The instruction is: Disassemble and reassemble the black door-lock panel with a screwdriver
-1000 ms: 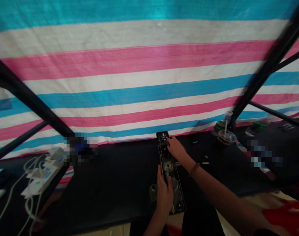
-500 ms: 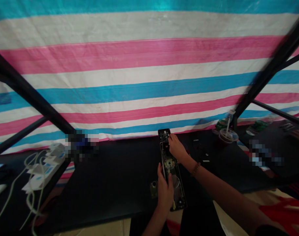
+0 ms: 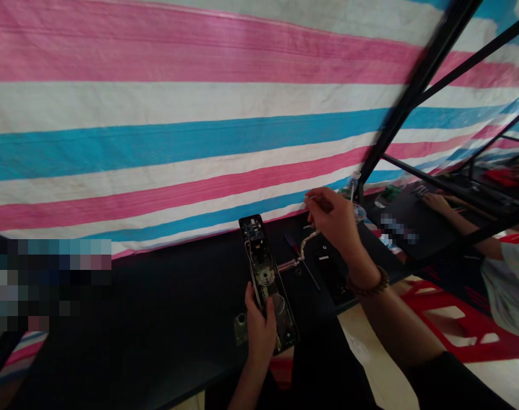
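Note:
On the table lies a long narrow black device housing point(image 3: 266, 250), its inside facing up. It shows a circuit board point(image 3: 253, 229) at the far end, a round part point(image 3: 266, 275) mid-length and a thin cable along the left edge. My left hand point(image 3: 262, 327) grips the housing's near part, with fingers around the left side and the thumb on top. Raised right of its far end, my right hand point(image 3: 334, 219) has its fingertips pinched on something small and pale. Below that hand a light braided-looking wire point(image 3: 303, 247) runs down to the table; whether the fingers hold it is unclear.
Left of the housing sits a small metallic part point(image 3: 240, 329). A screwdriver point(image 3: 292, 244) and dark flat parts point(image 3: 332, 273) lie to the right. Behind my right hand stands a cup with a straw point(image 3: 358, 212). Black frame posts point(image 3: 407, 114) and another person's arm point(image 3: 468, 225) are farther right.
My right hand has lifted off the housing's circuit board area and moved up and right. The left hand keeps its grip on the housing. The view has turned to the right.

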Demonstrator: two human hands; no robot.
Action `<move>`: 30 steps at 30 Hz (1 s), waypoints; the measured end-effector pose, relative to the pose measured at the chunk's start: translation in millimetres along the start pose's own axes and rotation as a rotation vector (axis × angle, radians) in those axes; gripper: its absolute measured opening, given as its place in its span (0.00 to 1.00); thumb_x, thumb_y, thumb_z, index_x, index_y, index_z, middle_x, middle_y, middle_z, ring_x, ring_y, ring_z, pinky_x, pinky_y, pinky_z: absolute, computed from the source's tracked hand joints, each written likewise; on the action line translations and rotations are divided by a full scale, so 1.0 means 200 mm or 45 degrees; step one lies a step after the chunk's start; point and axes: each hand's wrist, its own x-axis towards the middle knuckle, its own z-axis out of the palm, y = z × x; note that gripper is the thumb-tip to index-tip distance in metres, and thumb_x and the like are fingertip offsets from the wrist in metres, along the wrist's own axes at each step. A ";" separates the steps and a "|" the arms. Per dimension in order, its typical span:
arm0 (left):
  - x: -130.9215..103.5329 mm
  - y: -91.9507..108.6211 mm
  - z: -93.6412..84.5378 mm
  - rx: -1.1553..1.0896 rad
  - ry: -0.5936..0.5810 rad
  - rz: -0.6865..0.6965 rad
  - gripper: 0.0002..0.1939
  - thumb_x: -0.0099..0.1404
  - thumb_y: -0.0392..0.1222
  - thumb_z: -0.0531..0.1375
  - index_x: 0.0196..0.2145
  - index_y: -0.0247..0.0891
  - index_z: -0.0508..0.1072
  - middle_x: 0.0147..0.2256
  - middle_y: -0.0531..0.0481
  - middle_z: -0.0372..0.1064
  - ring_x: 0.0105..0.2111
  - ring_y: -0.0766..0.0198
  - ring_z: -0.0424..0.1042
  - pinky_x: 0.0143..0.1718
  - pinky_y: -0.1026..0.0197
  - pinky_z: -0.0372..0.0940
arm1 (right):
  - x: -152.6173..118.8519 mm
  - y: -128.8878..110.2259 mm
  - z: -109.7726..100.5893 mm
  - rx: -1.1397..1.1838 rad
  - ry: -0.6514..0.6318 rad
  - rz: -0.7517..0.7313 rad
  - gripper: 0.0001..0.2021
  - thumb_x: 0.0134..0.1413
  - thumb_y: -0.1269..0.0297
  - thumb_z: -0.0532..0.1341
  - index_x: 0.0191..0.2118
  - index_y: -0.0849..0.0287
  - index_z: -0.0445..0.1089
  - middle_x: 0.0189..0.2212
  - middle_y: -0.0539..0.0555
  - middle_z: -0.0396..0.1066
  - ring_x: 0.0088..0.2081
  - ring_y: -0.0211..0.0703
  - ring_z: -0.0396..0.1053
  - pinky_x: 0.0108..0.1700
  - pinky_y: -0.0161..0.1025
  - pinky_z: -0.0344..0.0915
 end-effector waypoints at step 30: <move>-0.08 -0.02 0.02 0.029 -0.006 -0.063 0.35 0.73 0.53 0.52 0.71 0.38 0.48 0.65 0.35 0.61 0.63 0.53 0.65 0.64 0.50 0.59 | -0.27 0.49 0.68 -0.547 -0.647 -0.134 0.14 0.59 0.67 0.64 0.51 0.54 0.75 0.67 0.61 0.55 0.68 0.56 0.50 0.64 0.57 0.53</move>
